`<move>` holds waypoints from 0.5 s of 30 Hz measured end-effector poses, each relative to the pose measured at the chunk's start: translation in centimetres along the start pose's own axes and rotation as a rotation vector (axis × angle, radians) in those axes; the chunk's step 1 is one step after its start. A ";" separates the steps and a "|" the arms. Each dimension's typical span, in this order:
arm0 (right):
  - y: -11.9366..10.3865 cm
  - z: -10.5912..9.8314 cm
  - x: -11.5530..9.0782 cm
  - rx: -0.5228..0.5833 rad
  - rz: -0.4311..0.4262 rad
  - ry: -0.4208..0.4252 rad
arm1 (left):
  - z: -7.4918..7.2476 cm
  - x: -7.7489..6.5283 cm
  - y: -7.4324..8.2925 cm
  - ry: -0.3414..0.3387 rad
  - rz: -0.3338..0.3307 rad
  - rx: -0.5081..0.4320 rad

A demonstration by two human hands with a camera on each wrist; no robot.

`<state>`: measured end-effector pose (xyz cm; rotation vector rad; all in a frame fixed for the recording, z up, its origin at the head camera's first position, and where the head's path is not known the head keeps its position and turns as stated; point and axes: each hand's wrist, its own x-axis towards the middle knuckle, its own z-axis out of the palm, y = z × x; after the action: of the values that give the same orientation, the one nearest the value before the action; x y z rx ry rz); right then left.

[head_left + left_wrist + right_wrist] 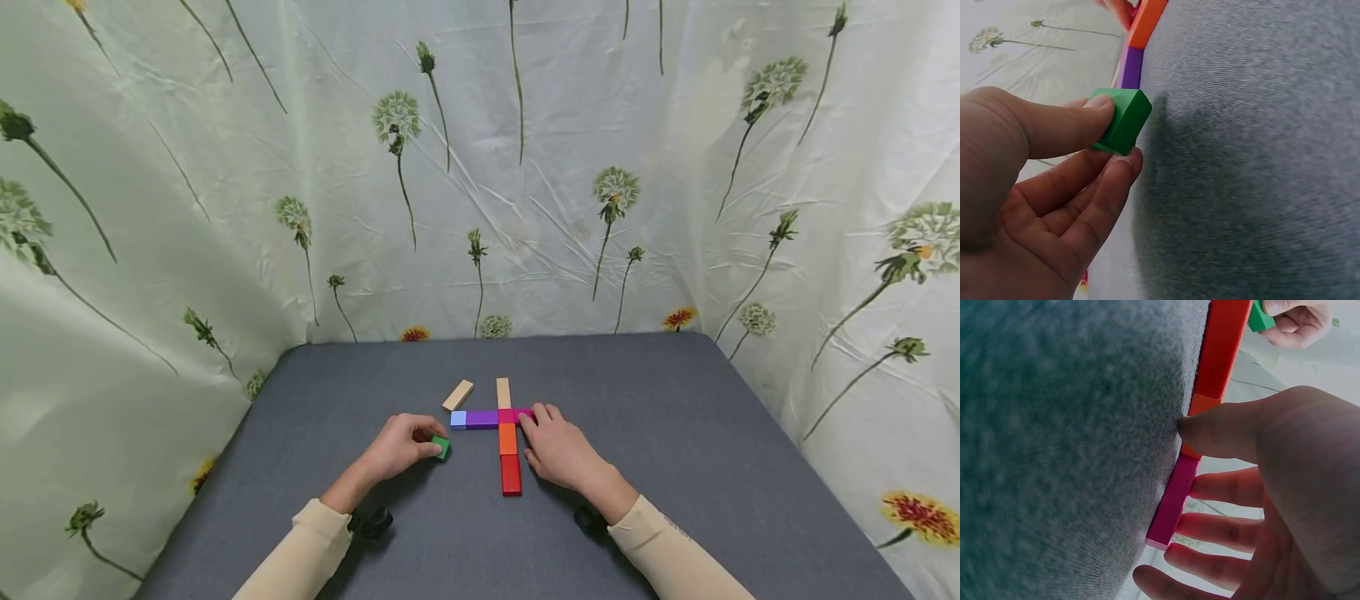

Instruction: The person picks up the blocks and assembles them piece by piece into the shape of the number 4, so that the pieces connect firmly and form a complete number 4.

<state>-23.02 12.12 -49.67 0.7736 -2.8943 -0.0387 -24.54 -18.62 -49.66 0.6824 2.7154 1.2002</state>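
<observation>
My left hand point(400, 448) pinches a green block point(1124, 119) between thumb and fingers, held to the left of a cross of coloured blocks. On the cross's right side, my right hand point(561, 450) reaches in with relaxed, spread fingers. Its fingertips touch the magenta block point(1172, 503), while the thumb lies beside the orange block point(1205, 404). A red block point(511, 476) forms the cross's near end. To the left run a purple block point(482, 419) and a light blue block point(458, 420). A wooden block point(503, 392) makes the far end.
A loose wooden block point(457, 395) lies at an angle behind the light blue one. The grey cloth-covered table point(675, 467) extends around the cross. A floral curtain point(525, 192) hangs along the table's back and sides.
</observation>
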 end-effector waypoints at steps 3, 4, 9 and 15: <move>0.0 -0.1 0.0 0.001 0.001 0.002 | -0.2 0.2 0.3 0.008 -0.003 -0.014; 0.0 -0.1 0.0 0.001 0.000 0.003 | -0.2 0.3 0.4 0.011 -0.007 -0.019; -0.1 -0.3 -0.1 -0.004 -0.004 0.001 | -0.5 0.9 0.8 0.024 -0.016 -0.020; -0.1 -0.4 -0.1 -0.008 -0.008 0.003 | -0.8 2.0 1.4 0.053 -0.045 -0.030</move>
<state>-22.83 12.10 -49.32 0.7828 -2.8868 -0.0499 -25.99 -17.44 -47.93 0.5915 2.7338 1.2636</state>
